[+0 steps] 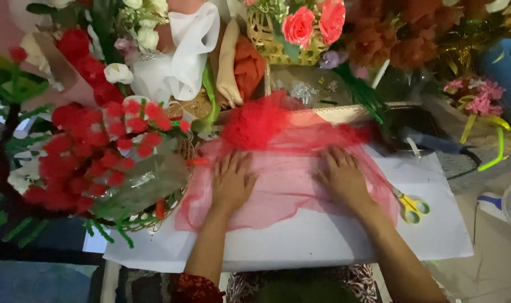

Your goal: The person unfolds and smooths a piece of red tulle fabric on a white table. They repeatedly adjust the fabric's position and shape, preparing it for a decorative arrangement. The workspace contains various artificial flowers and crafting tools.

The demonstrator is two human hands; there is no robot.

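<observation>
Both your hands lie flat on the sheer red fabric, pressing it smooth against the white sheet.

Your left hand point(231, 180) rests palm down with its fingers point(237, 163) slightly apart and clamped on nothing; your right hand point(343, 177) does the same, fingers point(335, 157) spread and flat; the red net fabric point(283, 185) lies directly under both palms and reaches beyond your fingertips to a bunched red puff point(255, 120); the step looks like flattening the cloth; a next move would likely call for keeping it taut between the hands so it doesn't wrinkle; the white paper sheet point(323, 235) lies beneath it on the surface; yellow-handled scissors point(411, 206) sit just right of your right fingers; a basket of red flowers point(98, 163) stands close to the left of your left fingers.
</observation>
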